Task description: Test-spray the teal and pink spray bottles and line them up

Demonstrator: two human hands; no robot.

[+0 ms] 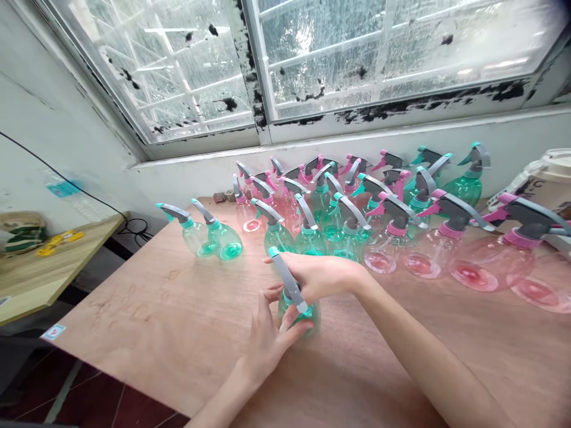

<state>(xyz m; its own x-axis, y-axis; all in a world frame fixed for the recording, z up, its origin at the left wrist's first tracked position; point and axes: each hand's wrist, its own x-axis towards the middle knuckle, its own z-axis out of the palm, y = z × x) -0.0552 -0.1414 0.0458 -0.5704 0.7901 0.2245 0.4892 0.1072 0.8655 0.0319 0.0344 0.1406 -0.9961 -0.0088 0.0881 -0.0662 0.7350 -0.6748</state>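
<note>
Between my hands a green spray bottle (314, 315) with a grey trigger head stands on the wooden table (147, 333). My left hand (270, 333) wraps round the bottle's body from the left, thumb and fingers on its sides. My right hand (314, 274) is closed about the neck and spray head from behind; some of its fingers are hidden. Just beyond, several green spray bottles (308, 241) stand close together. Two more green spray bottles (225, 242) stand side by side to the left.
Pink spray bottles (486, 261) crowd the right and back of the table along the wall. A paper cup (551, 184) is at the far right. At left are a lower wooden desk (96, 238) with yellow pieces (60, 242) and a black cable (134, 229). A window (334, 53) rises behind.
</note>
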